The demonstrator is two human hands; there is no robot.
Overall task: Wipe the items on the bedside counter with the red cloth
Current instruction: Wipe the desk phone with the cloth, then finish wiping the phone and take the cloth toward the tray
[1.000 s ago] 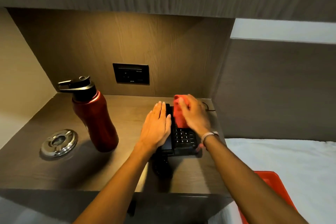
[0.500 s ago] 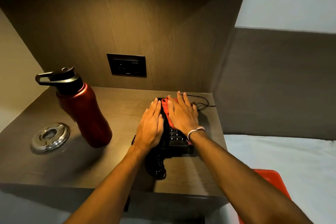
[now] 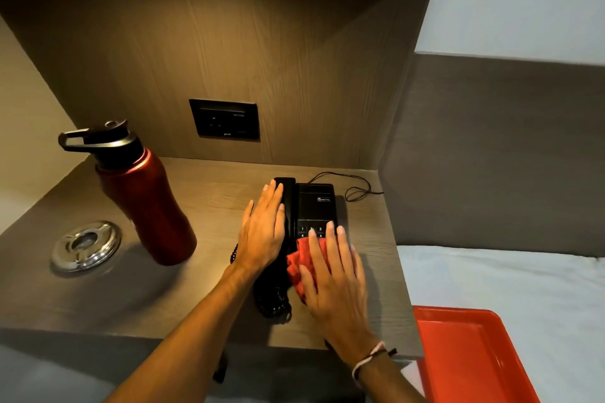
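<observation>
On the wooden bedside counter (image 3: 203, 288) a black desk telephone (image 3: 316, 206) stands near the right end. The person's left hand (image 3: 262, 235) lies flat on the handset (image 3: 288, 206), fingers stretched out and together, holding nothing. The right hand (image 3: 334, 278) presses the red cloth (image 3: 296, 263) down on the lower part of the telephone, over most of the keypad; its fingers are spread flat on the cloth, not curled around it. The coiled cord (image 3: 273, 303) hangs in a bundle at the front edge of the telephone. To the left, apart from the telephone, a red metal bottle (image 3: 144, 203) with a black cap stands upright, and a round steel ashtray (image 3: 85, 245) lies just beside it. A red tray (image 3: 468, 357) rests on the white bed (image 3: 523, 285) at the right.
</observation>
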